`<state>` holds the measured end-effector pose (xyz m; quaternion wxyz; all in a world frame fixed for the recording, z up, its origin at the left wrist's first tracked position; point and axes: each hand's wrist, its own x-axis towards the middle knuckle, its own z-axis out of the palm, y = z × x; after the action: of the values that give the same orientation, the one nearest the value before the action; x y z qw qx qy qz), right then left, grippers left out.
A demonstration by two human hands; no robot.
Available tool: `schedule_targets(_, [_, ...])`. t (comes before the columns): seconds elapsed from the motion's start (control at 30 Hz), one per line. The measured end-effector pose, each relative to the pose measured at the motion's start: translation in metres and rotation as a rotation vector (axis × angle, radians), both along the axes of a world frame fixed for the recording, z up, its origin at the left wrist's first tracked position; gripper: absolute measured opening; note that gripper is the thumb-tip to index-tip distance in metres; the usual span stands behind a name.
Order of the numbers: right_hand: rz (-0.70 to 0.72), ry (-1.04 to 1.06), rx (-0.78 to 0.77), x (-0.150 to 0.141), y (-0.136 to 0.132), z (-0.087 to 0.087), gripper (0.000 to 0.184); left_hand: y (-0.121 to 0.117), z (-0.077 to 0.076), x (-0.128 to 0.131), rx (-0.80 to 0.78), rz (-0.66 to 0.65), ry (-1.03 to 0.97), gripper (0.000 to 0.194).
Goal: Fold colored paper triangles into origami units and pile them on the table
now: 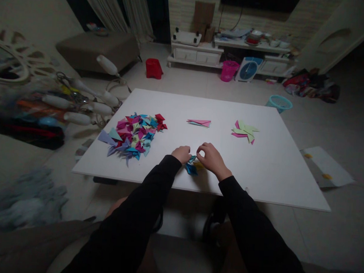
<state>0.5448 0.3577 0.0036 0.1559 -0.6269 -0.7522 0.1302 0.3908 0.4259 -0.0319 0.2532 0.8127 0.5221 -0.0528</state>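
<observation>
Low over the near edge of the white table [267,167], a small teal folded paper piece [192,158] is between my two hands. My left hand [181,154] is closed with its fingertips on the paper's left side. Thumb and forefinger of my right hand [211,157] make a pinch at the other end; the exact contact is too small to see clearly. Just below them lie a blue folded paper piece [191,169] and a yellow one [198,165], partly covered by the hands.
To the left spreads a heap of colourful folded papers [134,135]. Beyond my hands lies a narrow stack of pink and pale folded strips [199,123]. Green and pink folded pieces [244,131] form a loose pile at right. A teal basket [279,102] stands past the far right corner.
</observation>
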Motion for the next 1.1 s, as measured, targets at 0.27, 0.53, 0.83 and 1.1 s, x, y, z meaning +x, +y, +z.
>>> schedule_targets(0.27, [0.02,-0.025,-0.103,-0.008,-0.002,-0.002,0.02,-0.003,0.003,-0.028,-0.019,-0.024,0.014,0.031])
schedule_targets(0.53, [0.151,-0.035,-0.218,-0.016,0.002,-0.019,0.038,0.014,0.008,-0.054,0.01,0.047,0.053,0.042])
schedule_targets(0.83, [0.214,-0.188,-0.316,-0.027,0.002,-0.023,0.023,0.01,0.039,-0.083,-0.069,0.378,0.304,0.06])
schedule_targets(1.1, [0.178,-0.157,-0.227,-0.029,-0.001,-0.022,0.02,0.014,0.032,-0.113,-0.048,0.452,0.341,0.066])
